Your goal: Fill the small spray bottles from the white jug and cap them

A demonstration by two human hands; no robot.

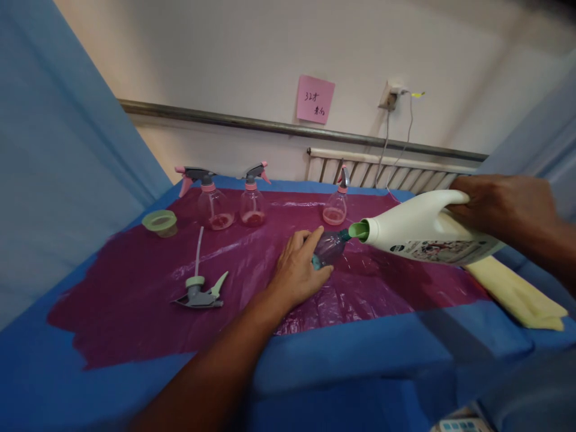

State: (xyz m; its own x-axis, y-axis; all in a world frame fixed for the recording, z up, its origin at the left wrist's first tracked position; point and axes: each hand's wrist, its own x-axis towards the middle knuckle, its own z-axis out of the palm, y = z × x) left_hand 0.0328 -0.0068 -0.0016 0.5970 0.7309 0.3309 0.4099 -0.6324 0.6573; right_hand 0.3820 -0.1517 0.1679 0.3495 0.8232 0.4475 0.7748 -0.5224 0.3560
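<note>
My left hand [299, 267] is wrapped round a small clear bottle [329, 247] with a dark green neck, tilted to the right above the maroon plastic sheet [252, 264]. My right hand [483, 201] grips the handle of a large cream jug [418, 228], tipped left so that its green-lined mouth meets the bottle's neck. Bluish-green liquid shows low in the small bottle. A grey and green spray head [198, 294] with a straw lies left of my left hand.
Three spray bottles [216, 210] [252, 207] [335, 207] with pink collars and reddish liquid stand at the back. A green bowl [161, 223] is at the left, a yellow cloth [517, 291] at the right. Behind are a radiator [378, 171] and a wall socket [389, 96].
</note>
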